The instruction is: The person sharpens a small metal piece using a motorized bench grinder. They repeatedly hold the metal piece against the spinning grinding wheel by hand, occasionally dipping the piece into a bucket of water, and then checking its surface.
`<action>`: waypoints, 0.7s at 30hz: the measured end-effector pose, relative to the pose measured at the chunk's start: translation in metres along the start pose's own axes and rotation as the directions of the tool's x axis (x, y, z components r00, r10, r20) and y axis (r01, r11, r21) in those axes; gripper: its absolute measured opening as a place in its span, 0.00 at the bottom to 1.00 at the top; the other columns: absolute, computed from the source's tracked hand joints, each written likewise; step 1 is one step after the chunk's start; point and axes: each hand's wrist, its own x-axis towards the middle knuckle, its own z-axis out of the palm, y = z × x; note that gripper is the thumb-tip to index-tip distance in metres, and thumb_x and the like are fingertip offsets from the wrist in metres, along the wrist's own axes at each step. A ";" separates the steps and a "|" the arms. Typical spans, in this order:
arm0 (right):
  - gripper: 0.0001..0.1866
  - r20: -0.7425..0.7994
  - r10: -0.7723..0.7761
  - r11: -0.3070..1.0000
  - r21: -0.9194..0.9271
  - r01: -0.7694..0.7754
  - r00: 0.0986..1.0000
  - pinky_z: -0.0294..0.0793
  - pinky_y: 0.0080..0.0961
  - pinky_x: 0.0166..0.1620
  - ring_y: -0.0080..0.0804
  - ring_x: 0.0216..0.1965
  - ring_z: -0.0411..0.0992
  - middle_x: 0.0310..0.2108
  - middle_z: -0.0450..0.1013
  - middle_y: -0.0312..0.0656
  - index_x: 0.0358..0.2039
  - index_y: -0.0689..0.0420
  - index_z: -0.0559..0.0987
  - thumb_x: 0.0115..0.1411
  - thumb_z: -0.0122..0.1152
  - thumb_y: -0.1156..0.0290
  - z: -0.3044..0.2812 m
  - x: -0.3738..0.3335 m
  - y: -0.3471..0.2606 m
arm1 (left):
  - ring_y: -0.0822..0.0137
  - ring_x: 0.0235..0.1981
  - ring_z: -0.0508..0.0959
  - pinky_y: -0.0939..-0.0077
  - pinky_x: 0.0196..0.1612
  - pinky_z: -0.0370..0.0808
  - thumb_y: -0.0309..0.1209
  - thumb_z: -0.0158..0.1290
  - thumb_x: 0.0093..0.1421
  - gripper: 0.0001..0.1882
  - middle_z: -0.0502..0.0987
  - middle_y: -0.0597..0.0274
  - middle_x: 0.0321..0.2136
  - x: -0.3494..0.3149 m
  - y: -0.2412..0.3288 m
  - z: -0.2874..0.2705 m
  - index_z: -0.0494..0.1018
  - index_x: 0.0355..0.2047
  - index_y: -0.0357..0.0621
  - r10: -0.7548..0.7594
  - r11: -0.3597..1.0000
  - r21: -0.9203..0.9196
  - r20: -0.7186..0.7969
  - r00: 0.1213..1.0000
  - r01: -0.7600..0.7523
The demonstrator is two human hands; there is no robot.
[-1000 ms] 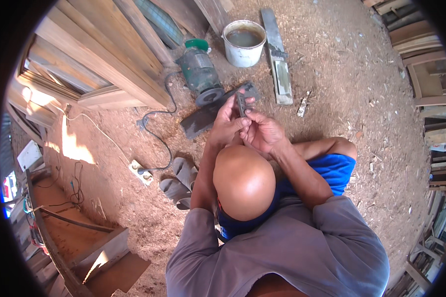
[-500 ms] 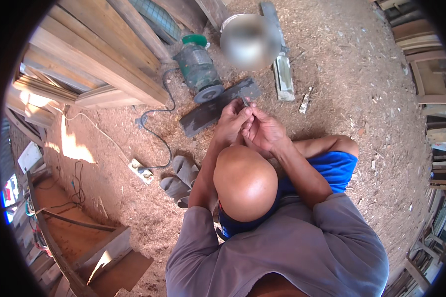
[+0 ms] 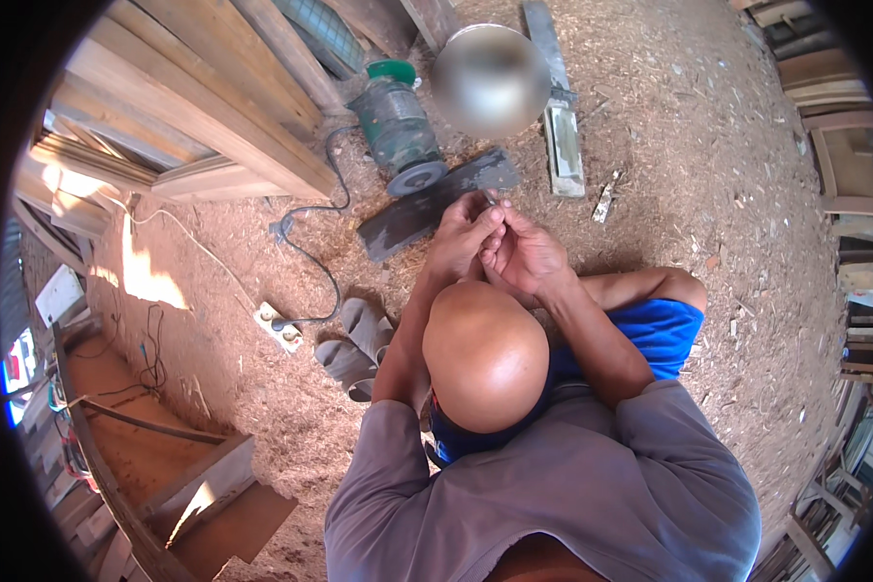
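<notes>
Pinching something small and thin at frame center-top, the left hand [image 3: 461,238] and right hand [image 3: 526,254] are pressed together, fingertips meeting over a tiny metal piece [image 3: 492,198]; too small to tell what it is, and whether either hand fully clamps it I cannot tell. It sits just above the dark flat slab [image 3: 436,204] lying on the sawdust floor [image 3: 708,175], beside the green grinder motor [image 3: 398,126] at upper center. Risk, as a judgement: the piece could slip from the fingertips and vanish into the loose sawdust, since the grip is fingertip-only; the grinder wheel close by could catch a finger if running, and the cable [image 3: 310,242] across the floor could snag. Count: two hands, one slab, one grinder, one power strip [image 3: 277,328] at center-left, one pair of grey sandals [image 3: 354,344], one long wooden block [image 3: 565,145] at upper center, one blurred round object [image 3: 490,80] at top.
</notes>
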 end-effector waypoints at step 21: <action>0.07 -0.015 -0.023 0.955 -0.296 0.018 1.000 0.71 0.14 0.28 0.15 0.24 0.68 0.24 0.71 0.28 0.40 0.54 0.76 0.64 0.55 0.67 -0.009 0.005 -0.004 | 0.75 0.28 0.72 0.81 0.28 0.72 0.24 0.54 0.59 0.27 0.72 0.60 0.38 -0.006 -0.003 -0.005 0.58 0.58 0.38 0.189 0.981 0.037 0.074 0.979 -0.192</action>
